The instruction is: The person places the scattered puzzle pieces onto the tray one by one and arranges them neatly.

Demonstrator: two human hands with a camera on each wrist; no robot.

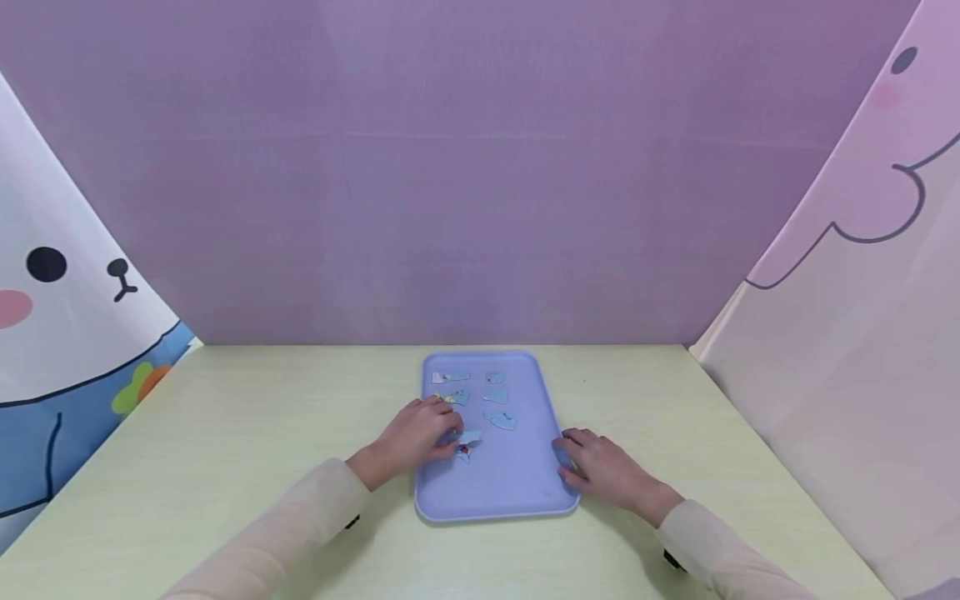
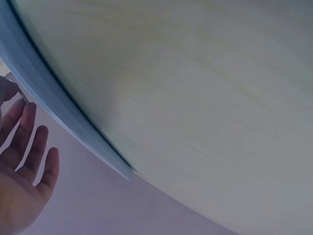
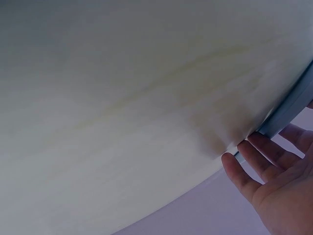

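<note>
In the head view, a blue-purple tray (image 1: pixel 517 487) lies on the table and bears several flat, irregular light-blue printed puzzle pieces. My left hand (image 1: pixel 420 433) is over the tray's left side and pinches a pale blue puzzle piece (image 1: pixel 470 437) between thumb and fingertips. A piece with a red mark (image 1: pixel 464 453) lies just below it. The left wrist view shows the held puzzle piece (image 2: pixel 23 96) edge-on, thin, between thumb and finger. At the tray's right rim, my right hand (image 1: pixel 606 468) rests with extended fingers touching the edge, also seen in the right wrist view.
Above the left hand lie a long piece (image 1: pixel 452 377) and a yellow-marked piece (image 1: pixel 457 397). A right-hand column holds a small piece (image 1: pixel 494 378), a plain one (image 1: pixel 497 395) and a curved one (image 1: pixel 501 420). A purple curtain (image 1: pixel 450 208) stands behind the pale table (image 1: pixel 300 392).
</note>
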